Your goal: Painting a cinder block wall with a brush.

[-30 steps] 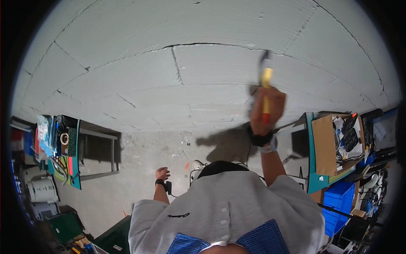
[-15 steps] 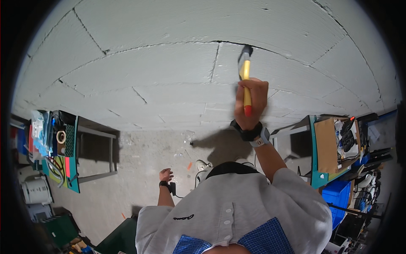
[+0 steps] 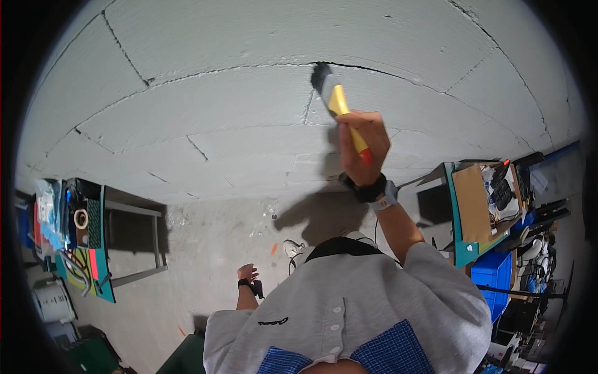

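Note:
My right hand (image 3: 367, 144) is raised in front of a light grey-white painted block wall (image 3: 218, 103), fingers wrapped round the handle of a paintbrush (image 3: 338, 101). The brush has a yellow handle with a red end, a metal band and dark bristles. Its tip meets the wall at a cracked horizontal joint, just above a short vertical joint, and the handle leans down to the right. Down by my side hangs my left hand (image 3: 248, 272), empty, its fingers loosely curled and apart. Black bands circle both wrists.
To the left stands a table (image 3: 109, 249) with bags, a tape roll and cables. Another table (image 3: 458, 218) at the right carries an open cardboard box (image 3: 471, 206); a blue bin (image 3: 492, 280) sits nearby. Small scraps lie on the concrete floor (image 3: 212, 249).
The brush tip has moved left along the wall joint, and the handle has gone from nearly upright to slanted. My left hand still hangs low; the view has shifted slightly.

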Demonstrator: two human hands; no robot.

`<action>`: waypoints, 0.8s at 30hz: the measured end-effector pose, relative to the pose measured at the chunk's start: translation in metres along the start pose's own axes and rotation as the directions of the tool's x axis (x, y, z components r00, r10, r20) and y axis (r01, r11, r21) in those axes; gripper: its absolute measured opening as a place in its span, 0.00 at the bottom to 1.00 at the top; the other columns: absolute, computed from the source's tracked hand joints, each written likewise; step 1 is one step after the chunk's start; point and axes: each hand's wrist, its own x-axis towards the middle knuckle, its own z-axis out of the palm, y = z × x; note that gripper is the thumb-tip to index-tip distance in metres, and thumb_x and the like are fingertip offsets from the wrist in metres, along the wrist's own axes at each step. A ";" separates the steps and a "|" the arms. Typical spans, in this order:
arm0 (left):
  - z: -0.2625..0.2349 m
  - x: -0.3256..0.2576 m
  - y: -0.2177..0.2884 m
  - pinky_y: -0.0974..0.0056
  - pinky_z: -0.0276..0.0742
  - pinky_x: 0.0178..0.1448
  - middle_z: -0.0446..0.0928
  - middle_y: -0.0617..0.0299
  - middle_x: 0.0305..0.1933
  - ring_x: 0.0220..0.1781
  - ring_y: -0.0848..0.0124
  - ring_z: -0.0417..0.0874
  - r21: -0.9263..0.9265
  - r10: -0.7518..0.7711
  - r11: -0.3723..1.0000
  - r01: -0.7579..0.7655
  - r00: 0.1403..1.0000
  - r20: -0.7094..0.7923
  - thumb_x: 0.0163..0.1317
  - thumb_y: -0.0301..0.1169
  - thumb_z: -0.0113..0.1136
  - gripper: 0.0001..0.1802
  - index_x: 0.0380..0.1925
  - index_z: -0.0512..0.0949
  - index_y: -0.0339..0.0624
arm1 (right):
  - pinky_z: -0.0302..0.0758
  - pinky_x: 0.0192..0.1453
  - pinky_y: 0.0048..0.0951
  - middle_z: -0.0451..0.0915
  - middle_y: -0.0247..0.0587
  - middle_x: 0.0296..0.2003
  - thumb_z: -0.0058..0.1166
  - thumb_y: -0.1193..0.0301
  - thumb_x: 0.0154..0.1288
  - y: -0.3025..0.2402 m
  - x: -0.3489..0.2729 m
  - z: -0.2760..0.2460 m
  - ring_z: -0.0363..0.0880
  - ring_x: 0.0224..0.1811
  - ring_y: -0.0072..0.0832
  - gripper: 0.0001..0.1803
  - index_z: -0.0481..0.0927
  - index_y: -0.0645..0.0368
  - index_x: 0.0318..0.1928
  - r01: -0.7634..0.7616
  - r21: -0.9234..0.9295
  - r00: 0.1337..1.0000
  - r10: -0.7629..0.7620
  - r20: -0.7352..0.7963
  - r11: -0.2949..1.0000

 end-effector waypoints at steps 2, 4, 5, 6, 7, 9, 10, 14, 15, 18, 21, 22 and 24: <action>0.007 0.001 0.009 0.64 0.71 0.22 0.85 0.57 0.38 0.26 0.65 0.85 -0.016 0.007 1.000 -0.006 1.000 0.015 0.63 0.36 0.58 0.16 0.50 0.79 0.46 | 0.78 0.42 0.32 0.79 0.43 0.36 0.60 0.82 0.59 0.013 -0.003 -0.018 0.82 0.41 0.38 0.07 0.84 0.59 0.38 -0.041 0.013 0.998 0.041 -0.049 0.999; 0.013 0.004 0.020 0.64 0.71 0.23 0.85 0.58 0.37 0.26 0.66 0.85 -0.013 0.011 1.000 -0.011 1.000 0.025 0.63 0.36 0.59 0.15 0.49 0.79 0.45 | 0.78 0.42 0.31 0.80 0.43 0.35 0.60 0.81 0.60 0.020 -0.006 -0.040 0.82 0.39 0.36 0.06 0.85 0.60 0.38 -0.134 -0.167 0.988 0.119 -0.098 0.977; 0.015 0.005 0.024 0.65 0.72 0.23 0.85 0.59 0.37 0.26 0.66 0.86 0.006 0.049 0.999 -0.050 0.998 0.024 0.63 0.36 0.58 0.15 0.49 0.79 0.46 | 0.78 0.42 0.31 0.80 0.43 0.35 0.60 0.81 0.60 0.023 -0.010 -0.049 0.82 0.39 0.36 0.06 0.85 0.60 0.38 -0.136 -0.172 0.988 0.120 -0.100 0.976; 0.016 0.005 0.029 0.65 0.72 0.24 0.85 0.59 0.37 0.27 0.67 0.86 0.024 0.088 0.996 -0.088 0.996 0.023 0.64 0.36 0.58 0.15 0.50 0.79 0.46 | 0.78 0.41 0.31 0.80 0.43 0.35 0.60 0.81 0.60 0.024 -0.013 -0.057 0.82 0.38 0.35 0.06 0.85 0.60 0.38 -0.210 -0.212 0.973 0.183 -0.141 0.954; 0.017 0.008 0.033 0.65 0.72 0.25 0.85 0.60 0.37 0.27 0.67 0.86 0.028 0.105 0.994 -0.106 0.994 0.032 0.64 0.37 0.57 0.16 0.50 0.80 0.46 | 0.77 0.40 0.30 0.81 0.44 0.34 0.60 0.80 0.61 0.024 -0.014 -0.060 0.82 0.37 0.35 0.05 0.85 0.60 0.38 -0.283 -0.247 0.952 0.242 -0.186 0.927; 0.018 0.012 0.039 0.64 0.73 0.26 0.85 0.59 0.38 0.27 0.67 0.86 0.042 0.133 0.990 -0.135 0.990 0.043 0.65 0.37 0.56 0.16 0.50 0.80 0.46 | 0.77 0.40 0.30 0.81 0.44 0.34 0.60 0.80 0.61 0.020 -0.014 -0.056 0.82 0.36 0.34 0.05 0.85 0.60 0.38 -0.178 -0.212 0.978 0.150 -0.142 0.961; 0.018 0.014 0.043 0.64 0.73 0.27 0.86 0.59 0.39 0.28 0.67 0.86 0.056 0.160 0.985 -0.163 0.985 0.061 0.65 0.37 0.55 0.16 0.51 0.80 0.46 | 0.77 0.39 0.30 0.82 0.44 0.34 0.60 0.79 0.61 0.015 -0.014 -0.052 0.81 0.36 0.34 0.05 0.85 0.60 0.38 -0.069 -0.178 0.994 0.052 -0.100 0.982; 0.021 0.015 0.056 0.61 0.75 0.31 0.85 0.58 0.40 0.31 0.65 0.87 0.078 0.178 0.980 -0.184 0.981 0.082 0.66 0.37 0.54 0.18 0.52 0.79 0.44 | 0.78 0.39 0.30 0.81 0.42 0.35 0.59 0.81 0.60 -0.006 -0.007 -0.010 0.82 0.36 0.34 0.07 0.84 0.58 0.38 -0.019 -0.069 1.000 0.020 0.015 0.997; 0.021 0.016 0.057 0.61 0.75 0.31 0.85 0.57 0.41 0.31 0.64 0.87 0.090 0.178 0.979 -0.184 0.981 0.076 0.66 0.37 0.53 0.18 0.53 0.79 0.44 | 0.78 0.39 0.29 0.81 0.41 0.35 0.60 0.82 0.58 -0.008 -0.005 -0.001 0.82 0.36 0.34 0.09 0.84 0.57 0.38 -0.018 -0.013 1.000 0.018 0.009 1.000; 0.023 0.017 0.055 0.61 0.76 0.32 0.85 0.56 0.41 0.31 0.64 0.87 0.112 0.190 0.974 -0.197 0.979 0.071 0.66 0.37 0.54 0.18 0.53 0.79 0.44 | 0.79 0.39 0.29 0.80 0.41 0.35 0.62 0.83 0.55 0.003 -0.005 -0.007 0.83 0.36 0.34 0.12 0.85 0.55 0.39 -0.011 0.019 1.000 0.011 -0.002 1.000; 0.018 0.023 0.039 0.61 0.74 0.25 0.85 0.54 0.41 0.29 0.62 0.87 0.096 0.129 0.986 -0.135 0.989 0.074 0.65 0.37 0.56 0.18 0.53 0.79 0.44 | 0.78 0.39 0.28 0.79 0.42 0.34 0.62 0.81 0.58 0.024 -0.004 -0.037 0.82 0.36 0.34 0.08 0.85 0.57 0.38 -0.062 0.020 0.995 0.063 -0.079 0.998; 0.016 0.027 0.033 0.61 0.73 0.23 0.85 0.53 0.40 0.29 0.61 0.86 0.091 0.096 0.991 -0.102 0.993 0.074 0.65 0.36 0.57 0.18 0.53 0.79 0.44 | 0.78 0.39 0.28 0.79 0.42 0.34 0.62 0.81 0.58 0.031 -0.003 -0.053 0.82 0.36 0.34 0.08 0.85 0.57 0.38 -0.063 0.011 0.994 0.064 -0.088 0.998; 0.017 0.026 0.028 0.62 0.73 0.22 0.85 0.53 0.40 0.29 0.61 0.86 0.110 0.053 0.992 -0.061 0.996 0.070 0.64 0.36 0.57 0.19 0.54 0.78 0.43 | 0.76 0.39 0.29 0.79 0.41 0.33 0.61 0.79 0.60 0.041 -0.005 -0.083 0.81 0.35 0.33 0.06 0.86 0.58 0.38 -0.130 -0.265 0.987 0.099 -0.126 0.955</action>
